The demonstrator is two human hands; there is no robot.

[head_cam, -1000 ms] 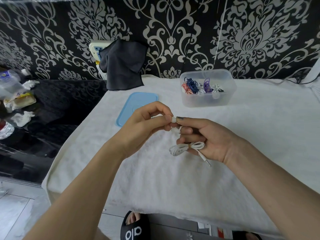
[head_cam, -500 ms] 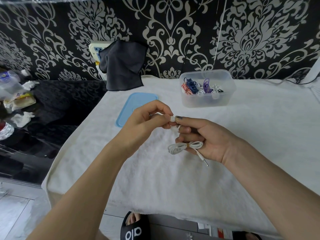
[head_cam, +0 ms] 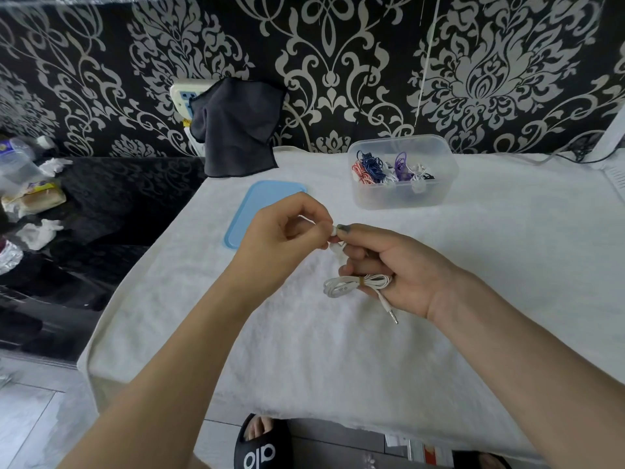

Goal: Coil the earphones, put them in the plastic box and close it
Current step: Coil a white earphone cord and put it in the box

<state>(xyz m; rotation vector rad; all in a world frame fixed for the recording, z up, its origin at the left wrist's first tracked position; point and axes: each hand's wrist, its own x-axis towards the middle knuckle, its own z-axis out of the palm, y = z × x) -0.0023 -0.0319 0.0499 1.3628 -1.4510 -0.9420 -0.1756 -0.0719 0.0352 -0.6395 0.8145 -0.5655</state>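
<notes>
Now the white earphones (head_cam: 355,285) are held above the tabletop (head_cam: 507,265), coiled and tied in the middle. The coil is pinched by the right hand (head_cam: 399,269), and an earbud by the left hand (head_cam: 284,242). The loose ends should be tucked gently before the open plastic box (head_cam: 402,198) is reached.

Home: damask wallpaper (head_cam: 473,62), towel-covered table (head_cam: 338,350)
</notes>
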